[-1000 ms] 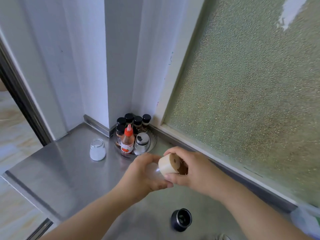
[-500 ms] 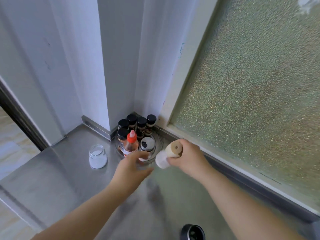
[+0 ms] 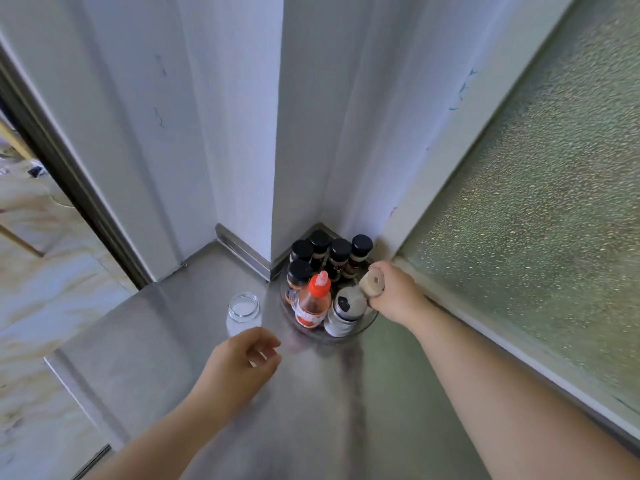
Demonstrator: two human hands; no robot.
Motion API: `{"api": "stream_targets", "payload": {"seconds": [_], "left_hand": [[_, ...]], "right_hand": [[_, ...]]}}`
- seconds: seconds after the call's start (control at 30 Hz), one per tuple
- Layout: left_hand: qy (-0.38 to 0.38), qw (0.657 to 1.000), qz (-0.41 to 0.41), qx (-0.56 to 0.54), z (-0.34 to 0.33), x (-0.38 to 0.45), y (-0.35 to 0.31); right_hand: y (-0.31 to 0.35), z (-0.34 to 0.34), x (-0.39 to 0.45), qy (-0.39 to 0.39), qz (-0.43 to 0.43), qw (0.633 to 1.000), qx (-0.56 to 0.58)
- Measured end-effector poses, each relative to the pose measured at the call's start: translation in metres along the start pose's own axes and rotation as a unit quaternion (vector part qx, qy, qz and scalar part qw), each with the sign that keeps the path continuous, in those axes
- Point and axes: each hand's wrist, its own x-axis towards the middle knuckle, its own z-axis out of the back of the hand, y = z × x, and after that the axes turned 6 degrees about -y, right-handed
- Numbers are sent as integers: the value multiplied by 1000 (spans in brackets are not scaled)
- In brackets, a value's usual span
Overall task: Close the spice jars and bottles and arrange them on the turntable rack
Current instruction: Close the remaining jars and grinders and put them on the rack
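Observation:
The round turntable rack [image 3: 367,323] sits in the corner and holds several black-capped spice jars [image 3: 340,251], an orange-capped sauce bottle [image 3: 313,303] and a metal-lidded shaker [image 3: 345,310]. My right hand [image 3: 394,296] grips a jar with a wooden lid [image 3: 372,284] and holds it at the rack's right side, next to the shaker. My left hand [image 3: 242,365] hovers over the counter in front of the rack, fingers loosely curled, empty. An open glass jar of white powder [image 3: 243,311] stands left of the rack, uncapped.
The steel counter [image 3: 329,410] ends at its left edge [image 3: 86,393] above a tiled floor. White wall panels form the corner behind the rack. A frosted window with a sill [image 3: 502,334] runs along the right.
My right hand carried the wooden-lidded jar forward to the rack's right side. My left hand let go of it and drew back toward the open jar. The view shifted forward; the black lid left the frame.

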Motion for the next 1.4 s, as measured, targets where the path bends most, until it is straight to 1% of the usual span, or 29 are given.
{"api": "stream_targets", "payload": {"seconds": [0.1,0.23,0.37,0.47,0.6,0.7,0.77,0.9,0.97,1.1,1.23,1.3,1.4], "left_hand": [[-18,1000,19,2,4,0,9],[-53,998,42,4,6,2,15],[-51,997,54,7,5,9,18],[-63,996,65,9,3,14,24],[-84,992,90,-1,6,21,32],[-99,990,100,-3,12,29,37],[-109,989,105,-6,15,33,41],[-116,988,97,4,18,44,47],[-102,991,91,-4,17,53,48],[-41,994,96,-26,8,71,49],[-42,993,97,-47,0,73,51],[-27,996,76,-39,-3,65,46],[31,999,14,-11,-10,43,25]], "right_hand": [[-7,-9,-3,20,-21,1000,-4],[-8,-15,-12,23,-28,999,5],[-3,-28,-26,38,-15,999,17],[-2,-45,-35,65,-11,997,37],[1,-61,-43,80,-27,996,14],[3,-71,-47,100,-14,995,-17],[5,-77,-50,101,2,994,-30],[7,-85,-55,79,15,997,-19],[7,-84,-57,74,21,997,-12],[9,-78,-64,43,52,998,5],[6,-68,-74,27,75,996,34],[3,-60,-81,30,78,995,52],[-5,-40,-96,32,74,993,82]]}}
